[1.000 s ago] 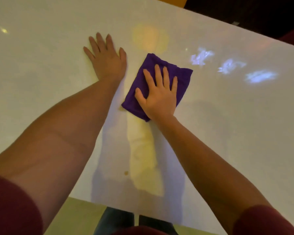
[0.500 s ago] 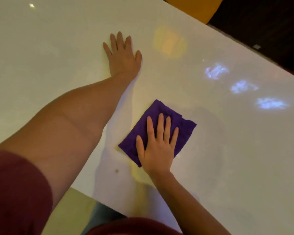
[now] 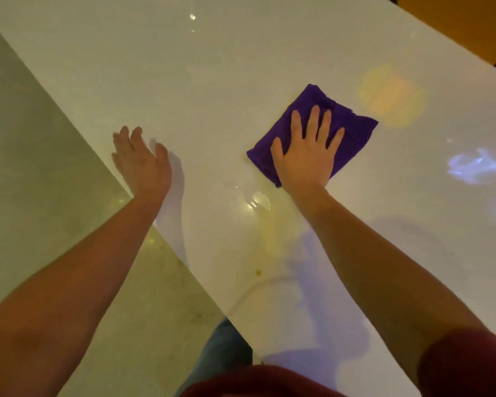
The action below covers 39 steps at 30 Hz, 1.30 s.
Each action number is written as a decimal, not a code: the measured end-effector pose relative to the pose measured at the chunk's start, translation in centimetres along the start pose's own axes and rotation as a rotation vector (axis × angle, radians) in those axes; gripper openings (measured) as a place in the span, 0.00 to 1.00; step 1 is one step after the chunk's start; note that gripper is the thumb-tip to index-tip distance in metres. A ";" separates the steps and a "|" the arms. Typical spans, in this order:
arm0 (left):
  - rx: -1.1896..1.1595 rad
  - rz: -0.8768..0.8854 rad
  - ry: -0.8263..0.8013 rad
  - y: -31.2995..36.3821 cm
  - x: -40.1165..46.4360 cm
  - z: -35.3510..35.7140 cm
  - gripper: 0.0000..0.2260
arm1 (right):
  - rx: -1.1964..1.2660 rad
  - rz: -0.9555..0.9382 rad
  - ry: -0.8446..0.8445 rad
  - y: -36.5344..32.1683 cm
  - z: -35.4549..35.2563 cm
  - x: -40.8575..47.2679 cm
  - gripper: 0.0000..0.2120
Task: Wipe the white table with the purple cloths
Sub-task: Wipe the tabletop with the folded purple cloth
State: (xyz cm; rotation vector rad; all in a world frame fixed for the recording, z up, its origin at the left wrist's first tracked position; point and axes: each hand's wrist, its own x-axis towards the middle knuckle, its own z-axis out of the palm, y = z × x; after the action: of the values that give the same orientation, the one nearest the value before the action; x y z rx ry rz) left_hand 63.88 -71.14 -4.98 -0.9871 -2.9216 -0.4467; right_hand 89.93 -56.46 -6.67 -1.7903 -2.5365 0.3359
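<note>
We press our right hand [image 3: 305,159] flat, fingers spread wide, on a folded square of purple cloth [image 3: 352,130]; this grip pins the fabric by the palm and does not close around it. The cloth lies toward the far right of the glossy white surface [image 3: 212,81], just short of a soft yellow reflection [image 3: 391,96]. Our left hand [image 3: 142,161] hovers open and blurred at the surface's left edge, holding nothing. A wet smear [image 3: 257,202] glistens just near of the cloth, and a small yellowish spot [image 3: 258,272] sits nearer us. We judge the wiping stroke to be under way; the next pass calls for drawing the cloth back over smear and spot with steady downward pressure.
</note>
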 end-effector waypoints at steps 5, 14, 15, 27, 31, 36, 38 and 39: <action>0.108 -0.032 -0.123 -3.2 -2.4 2.4 0.28 | -0.012 -0.041 0.013 2.3 0.7 -7.8 0.33; 0.075 -0.025 -0.113 -3.4 -2.3 2.5 0.34 | -0.023 -0.023 -0.075 -0.6 3.1 -26.2 0.35; 0.078 -0.025 -0.102 -3.3 -2.3 2.5 0.34 | -0.021 -0.056 -0.069 -1.7 3.3 -25.6 0.35; 0.058 -0.045 -0.029 -3.7 -1.9 3.5 0.30 | 0.003 -0.222 0.008 -14.3 3.6 -2.7 0.36; 0.094 -0.031 -0.050 -3.6 -2.0 3.2 0.31 | -0.015 -0.193 0.011 -15.9 3.8 1.9 0.36; 0.105 -0.033 -0.108 -3.5 -1.9 2.6 0.34 | -0.043 -0.192 0.058 -14.8 4.0 -1.5 0.34; 0.105 -0.030 -0.126 -3.5 -2.0 2.2 0.34 | -0.073 -0.189 0.061 -13.5 4.0 -6.1 0.33; 0.096 -0.028 -0.131 -3.6 -2.1 2.0 0.33 | -0.081 -0.178 0.057 -12.8 4.1 -8.8 0.33</action>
State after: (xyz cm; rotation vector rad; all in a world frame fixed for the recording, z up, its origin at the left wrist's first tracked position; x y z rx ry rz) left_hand 63.58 -74.53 -8.06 -1.0009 -3.0428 -0.2482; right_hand 80.47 -69.45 -7.34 -1.5571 -2.6798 0.1766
